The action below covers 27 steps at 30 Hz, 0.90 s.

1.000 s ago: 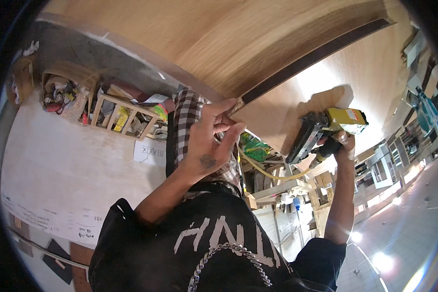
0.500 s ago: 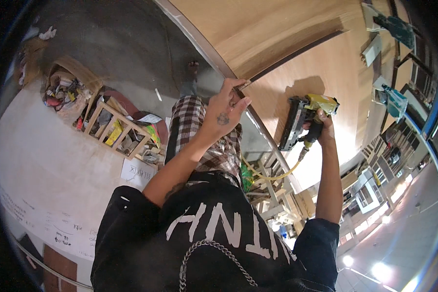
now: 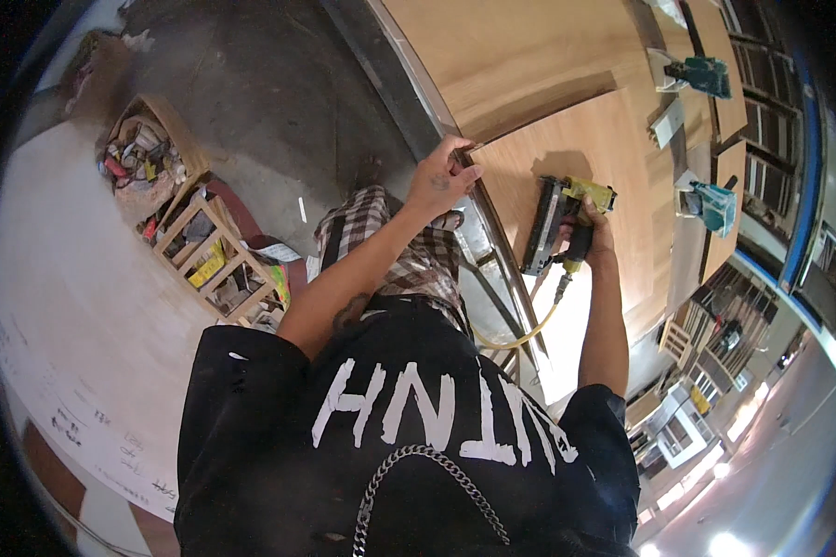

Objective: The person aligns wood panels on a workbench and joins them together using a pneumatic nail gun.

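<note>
My left hand (image 3: 437,186) is closed at the near left corner of a light wooden panel (image 3: 622,153), thumb and fingers pinching its edge. This panel lies on a larger wooden sheet (image 3: 520,46), and a dark line runs along the border between them. My right hand (image 3: 600,243) is wrapped round the grip of a yellow and black nail gun (image 3: 548,223). The gun rests on or hovers just over the panel; which one I cannot tell. A yellow air hose (image 3: 528,339) leads from its handle. The fingertips of my left hand are partly hidden at the edge.
Teal-handled tools (image 3: 713,206) lie toward the far right of the work surface, near a small white block (image 3: 667,123). On the floor at left stand a sack of scraps (image 3: 144,153) and a wooden crate (image 3: 215,255) of odds and ends. A white board (image 3: 84,306) with handwriting is beside them.
The view has turned and shifted, so the bench, tools and crate sit differently in the picture. Both hands keep their holds, the left at the panel corner and the right on the nail gun.
</note>
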Each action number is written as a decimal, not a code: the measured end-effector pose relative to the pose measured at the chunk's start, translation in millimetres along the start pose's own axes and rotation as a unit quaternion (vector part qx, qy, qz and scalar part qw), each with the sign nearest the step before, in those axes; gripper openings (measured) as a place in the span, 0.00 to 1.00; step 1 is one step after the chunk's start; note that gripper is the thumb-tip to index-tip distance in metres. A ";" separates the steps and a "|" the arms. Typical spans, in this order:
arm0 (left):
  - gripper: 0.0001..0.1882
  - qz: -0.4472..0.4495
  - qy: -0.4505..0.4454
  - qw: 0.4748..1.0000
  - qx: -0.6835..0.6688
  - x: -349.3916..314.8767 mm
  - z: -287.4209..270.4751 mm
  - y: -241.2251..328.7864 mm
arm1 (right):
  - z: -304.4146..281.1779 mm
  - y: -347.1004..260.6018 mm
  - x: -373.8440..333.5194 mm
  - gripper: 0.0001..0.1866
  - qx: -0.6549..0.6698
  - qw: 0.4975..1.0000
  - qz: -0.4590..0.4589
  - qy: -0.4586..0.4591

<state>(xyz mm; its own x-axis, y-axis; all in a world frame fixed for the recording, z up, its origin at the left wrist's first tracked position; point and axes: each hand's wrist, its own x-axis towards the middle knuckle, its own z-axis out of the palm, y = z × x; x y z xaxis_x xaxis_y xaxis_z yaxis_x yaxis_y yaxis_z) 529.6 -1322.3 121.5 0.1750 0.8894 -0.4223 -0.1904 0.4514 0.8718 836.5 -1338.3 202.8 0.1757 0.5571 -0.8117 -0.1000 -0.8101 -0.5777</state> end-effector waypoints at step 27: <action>0.07 0.086 0.122 0.984 0.098 -27.0 16.4 9.9 | 195.9 -120.9 -65.6 0.14 -0.531 0.836 -0.091 -0.102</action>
<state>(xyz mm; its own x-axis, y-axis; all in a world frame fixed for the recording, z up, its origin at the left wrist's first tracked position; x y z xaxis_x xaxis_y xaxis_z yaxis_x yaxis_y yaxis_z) 538.8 -1343.0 145.7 -0.0849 0.9532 -0.2900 -0.0020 0.2909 0.9567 645.2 -1241.2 308.9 -0.0882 0.6201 -0.7796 0.8552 -0.3541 -0.3784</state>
